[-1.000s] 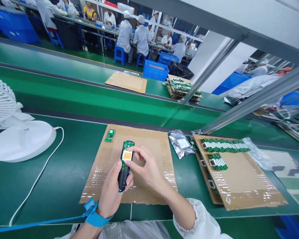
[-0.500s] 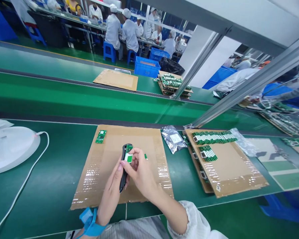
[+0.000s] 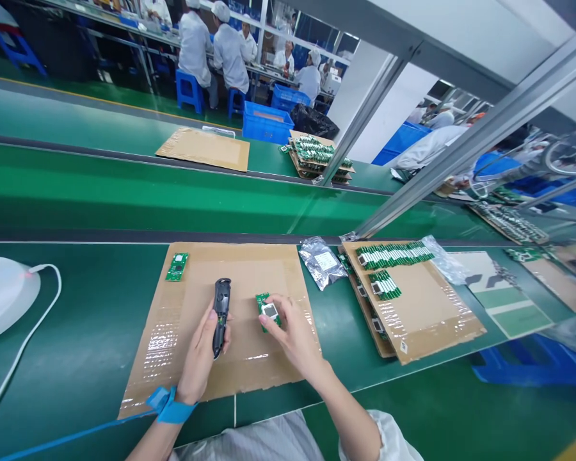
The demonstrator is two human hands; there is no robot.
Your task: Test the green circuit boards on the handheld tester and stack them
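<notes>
My left hand [image 3: 204, 336] is wrapped round a long black plastic housing [image 3: 221, 314], held upright over the cardboard sheet [image 3: 240, 269]. Its dark inner side faces me. Just to the right, my right hand [image 3: 288, 326] grips a green circuit board [image 3: 263, 299] between thumb and fingers, low over the same sheet. A pale-framed square part shows on that board; whether the board touches the cardboard I cannot tell. At the sheet's top left corner lies another small green circuit board [image 3: 177, 267]. A blue strap [image 3: 173, 408] circles my left wrist.
Right of the sheet lie a silvery bag [image 3: 322, 262] and stacked cardboard [image 3: 436, 314] bearing rows of boards [image 3: 393, 255]. A white round base [image 3: 7, 298] with a cable is at left. A metal post [image 3: 365, 115] rises beyond the table; co-workers [image 3: 230, 54] sit farther back.
My hands have moved apart. The right hand has left the black housing and is now at a circuit board to the right. The camera view has shifted somewhat.
</notes>
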